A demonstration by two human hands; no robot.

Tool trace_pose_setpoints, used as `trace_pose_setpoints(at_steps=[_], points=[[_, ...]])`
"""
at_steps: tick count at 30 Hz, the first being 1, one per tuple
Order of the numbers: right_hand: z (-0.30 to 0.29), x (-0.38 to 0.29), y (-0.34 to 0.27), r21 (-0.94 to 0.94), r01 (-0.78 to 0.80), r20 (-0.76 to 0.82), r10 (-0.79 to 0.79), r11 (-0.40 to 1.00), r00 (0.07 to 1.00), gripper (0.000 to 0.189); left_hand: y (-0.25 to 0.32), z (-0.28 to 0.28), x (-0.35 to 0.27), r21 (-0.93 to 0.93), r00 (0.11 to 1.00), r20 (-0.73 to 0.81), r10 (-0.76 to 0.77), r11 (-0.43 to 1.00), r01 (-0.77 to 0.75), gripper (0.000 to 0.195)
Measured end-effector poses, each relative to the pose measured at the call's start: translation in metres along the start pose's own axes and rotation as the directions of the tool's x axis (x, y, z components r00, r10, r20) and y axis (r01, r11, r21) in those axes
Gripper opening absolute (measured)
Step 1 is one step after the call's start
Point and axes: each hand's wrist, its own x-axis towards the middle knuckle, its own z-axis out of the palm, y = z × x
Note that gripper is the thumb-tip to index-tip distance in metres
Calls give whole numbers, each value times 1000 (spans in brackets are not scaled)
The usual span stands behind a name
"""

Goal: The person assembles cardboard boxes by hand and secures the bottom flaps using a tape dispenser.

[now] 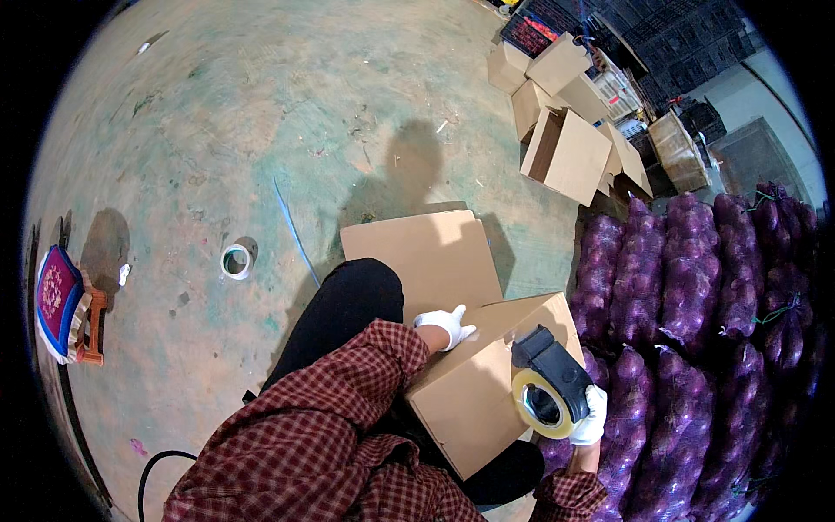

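A cardboard box (pixel 473 408) rests tilted across my legs, one open flap (pixel 421 251) spreading out beyond it. My left hand (pixel 447 327), in a white glove, lies on the box near that flap with thumb and finger apart. On the right, my gloved right hand (pixel 590 415) grips a black packing tape dispenser (pixel 554 365). The dispenser carries a wide roll of clear yellowish tape (pixel 522 395) and its head touches the box's upper edge. The fingertips of my right hand are partly hidden behind the dispenser.
Mesh sacks of purple onions (pixel 691 261) are stacked close on my right. Several cardboard boxes (pixel 574 153) pile up near dark crates (pixel 691 46). A tape roll (pixel 235 261) and blue strap (pixel 287 212) lie on the floor. A cushioned stool (pixel 59 300) stands far left.
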Motion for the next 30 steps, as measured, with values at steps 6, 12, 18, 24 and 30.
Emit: trace_pose_setpoints(at_steps=[6, 12, 18, 24, 30], points=[[-7, 4, 7, 41, -30, -32, 31, 999, 999, 33, 15, -21, -19, -266, 928, -134, 347, 890, -371, 39], [-6, 6, 3, 95, -39, 42, 35, 995, 999, 43, 35, -31, -113, -212, 896, -144, 420, 871, -442, 69], [27, 24, -5, 128, -80, -101, 93, 989, 991, 33, 60, 3, -188, 404, 668, -290, 685, 720, -564, 73], [41, 18, -20, 160, -166, -110, 185, 973, 977, 30, 63, 2, -189, 426, 765, -233, 600, 770, -475, 71], [0, -38, -15, 42, -200, -89, 203, 979, 975, 34, 60, 10, -181, 406, 793, -224, 567, 794, -453, 84]])
